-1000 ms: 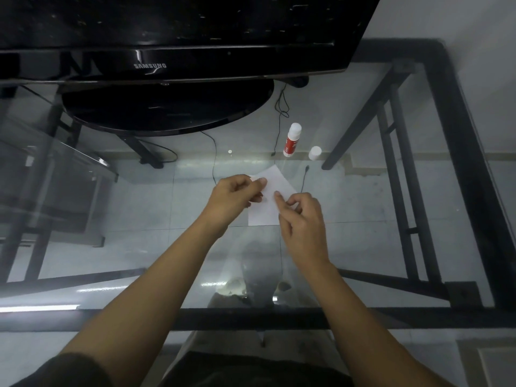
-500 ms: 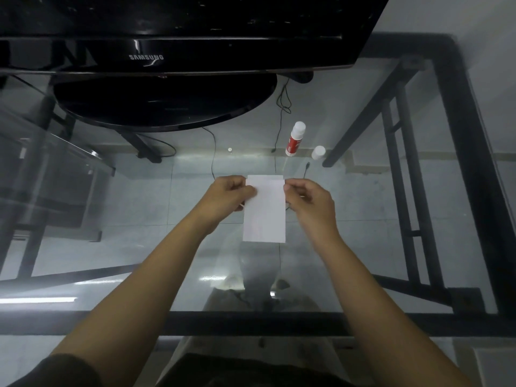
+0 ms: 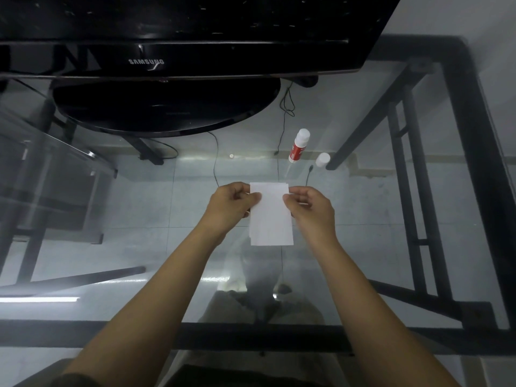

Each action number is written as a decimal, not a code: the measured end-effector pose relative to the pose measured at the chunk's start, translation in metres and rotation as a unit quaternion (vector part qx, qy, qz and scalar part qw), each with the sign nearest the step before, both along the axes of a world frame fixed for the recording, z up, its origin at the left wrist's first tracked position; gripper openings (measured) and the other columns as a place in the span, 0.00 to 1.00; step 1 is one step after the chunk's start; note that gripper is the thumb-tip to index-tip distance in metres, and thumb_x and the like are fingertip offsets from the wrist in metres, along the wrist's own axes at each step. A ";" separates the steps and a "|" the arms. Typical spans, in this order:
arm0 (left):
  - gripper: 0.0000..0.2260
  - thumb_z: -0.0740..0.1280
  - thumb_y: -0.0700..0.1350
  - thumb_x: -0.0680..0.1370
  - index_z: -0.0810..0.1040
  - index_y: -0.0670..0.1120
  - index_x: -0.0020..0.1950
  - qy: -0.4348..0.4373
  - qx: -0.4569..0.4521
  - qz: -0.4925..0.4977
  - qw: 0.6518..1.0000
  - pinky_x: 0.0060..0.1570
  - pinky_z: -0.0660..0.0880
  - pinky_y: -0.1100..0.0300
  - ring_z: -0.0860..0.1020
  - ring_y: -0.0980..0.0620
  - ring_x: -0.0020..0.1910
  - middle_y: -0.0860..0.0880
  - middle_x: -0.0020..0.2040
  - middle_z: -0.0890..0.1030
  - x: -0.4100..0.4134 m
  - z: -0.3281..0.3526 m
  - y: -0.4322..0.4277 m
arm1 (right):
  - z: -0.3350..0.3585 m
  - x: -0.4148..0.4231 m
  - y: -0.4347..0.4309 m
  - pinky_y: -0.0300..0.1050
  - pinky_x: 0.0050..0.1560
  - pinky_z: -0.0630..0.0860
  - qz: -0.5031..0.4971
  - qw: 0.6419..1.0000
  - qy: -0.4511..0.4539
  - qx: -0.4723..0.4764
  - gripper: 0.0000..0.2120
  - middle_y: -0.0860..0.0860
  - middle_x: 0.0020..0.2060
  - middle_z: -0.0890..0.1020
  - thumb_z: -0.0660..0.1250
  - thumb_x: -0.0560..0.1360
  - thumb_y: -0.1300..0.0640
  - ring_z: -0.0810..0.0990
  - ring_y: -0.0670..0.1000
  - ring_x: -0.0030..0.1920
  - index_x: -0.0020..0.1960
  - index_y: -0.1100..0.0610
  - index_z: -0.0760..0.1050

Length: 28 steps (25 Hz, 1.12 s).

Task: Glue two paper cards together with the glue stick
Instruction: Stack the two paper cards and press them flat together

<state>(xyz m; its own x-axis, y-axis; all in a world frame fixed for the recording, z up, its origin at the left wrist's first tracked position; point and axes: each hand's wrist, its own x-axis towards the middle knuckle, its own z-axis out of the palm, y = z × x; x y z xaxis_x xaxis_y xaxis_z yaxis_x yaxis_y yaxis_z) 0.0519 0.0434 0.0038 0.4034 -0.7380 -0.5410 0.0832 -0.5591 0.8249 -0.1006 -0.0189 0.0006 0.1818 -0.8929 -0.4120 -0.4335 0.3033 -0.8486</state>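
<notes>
Two white paper cards (image 3: 270,219) lie stacked one on the other, slightly offset, held above the glass table. My left hand (image 3: 231,205) pinches their upper left edge and my right hand (image 3: 311,209) pinches the upper right edge. The glue stick (image 3: 298,146), white with a red label, stands uncapped on the glass beyond the cards. Its white cap (image 3: 322,160) sits just to the right of it.
A black Samsung monitor (image 3: 145,61) on a round black base (image 3: 167,107) fills the far side of the glass table (image 3: 363,247). Thin black cables (image 3: 284,113) run down past the glue stick. The table's black metal frame (image 3: 474,163) runs along the right and near edges.
The cards were tilted and held close together by both hands; now they are turned upright and squared, with one hand at each upper corner, slightly nearer to me.
</notes>
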 end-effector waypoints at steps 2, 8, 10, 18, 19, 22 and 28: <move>0.03 0.71 0.44 0.73 0.77 0.47 0.43 -0.080 0.011 0.025 0.996 0.38 0.77 0.61 0.78 0.53 0.34 0.54 0.31 0.78 -0.002 -0.005 -0.002 | -0.003 0.004 -0.003 0.37 0.45 0.77 -0.008 1.000 0.003 -0.007 0.06 0.45 0.42 0.81 0.70 0.71 0.56 0.80 0.46 0.43 0.48 0.51 0.77; 0.06 0.72 0.46 0.72 0.75 0.48 0.42 -0.231 0.014 0.014 0.973 0.30 0.68 0.75 0.76 0.57 0.30 0.54 0.31 0.77 -0.004 -0.021 -0.009 | -0.012 0.010 -0.010 0.30 0.40 0.73 -0.002 0.999 0.029 -0.031 0.05 0.45 0.39 0.80 0.70 0.71 0.57 0.79 0.42 0.40 0.46 0.52 0.77; 0.06 0.71 0.46 0.72 0.75 0.47 0.42 -0.243 0.013 0.008 0.970 0.32 0.68 0.74 0.76 0.56 0.31 0.52 0.32 0.77 -0.005 -0.022 -0.009 | -0.014 0.010 -0.010 0.33 0.41 0.75 -0.002 0.999 0.038 -0.034 0.05 0.46 0.40 0.80 0.70 0.72 0.57 0.79 0.43 0.40 0.47 0.54 0.77; 0.06 0.70 0.46 0.74 0.76 0.45 0.41 -0.283 0.013 0.026 0.959 0.31 0.67 0.80 0.72 0.61 0.30 0.56 0.31 0.73 -0.009 -0.025 -0.011 | -0.016 0.015 -0.008 0.28 0.38 0.70 0.003 0.995 0.071 -0.063 0.05 0.46 0.39 0.79 0.69 0.73 0.57 0.76 0.41 0.37 0.48 0.57 0.78; 0.06 0.70 0.46 0.74 0.76 0.45 0.41 -0.286 0.014 0.027 0.958 0.31 0.67 0.80 0.72 0.61 0.30 0.57 0.31 0.73 -0.009 -0.026 -0.012 | -0.015 0.016 -0.008 0.28 0.38 0.70 0.001 0.995 0.073 -0.065 0.05 0.46 0.39 0.79 0.69 0.73 0.57 0.76 0.41 0.37 0.48 0.57 0.78; 0.07 0.70 0.46 0.74 0.75 0.46 0.39 -0.291 0.020 0.030 0.956 0.29 0.67 0.78 0.72 0.61 0.29 0.57 0.30 0.73 -0.010 -0.026 -0.013 | -0.014 0.017 -0.007 0.28 0.38 0.70 -0.003 0.995 0.077 -0.070 0.05 0.47 0.39 0.79 0.69 0.73 0.57 0.76 0.41 0.37 0.48 0.58 0.78; 0.06 0.69 0.46 0.74 0.76 0.45 0.39 -0.296 0.043 0.032 0.954 0.31 0.65 0.72 0.72 0.59 0.31 0.54 0.33 0.75 -0.010 -0.026 -0.016 | -0.014 0.018 -0.007 0.27 0.37 0.69 0.000 0.993 0.090 -0.081 0.05 0.47 0.39 0.79 0.69 0.73 0.57 0.76 0.42 0.36 0.47 0.58 0.78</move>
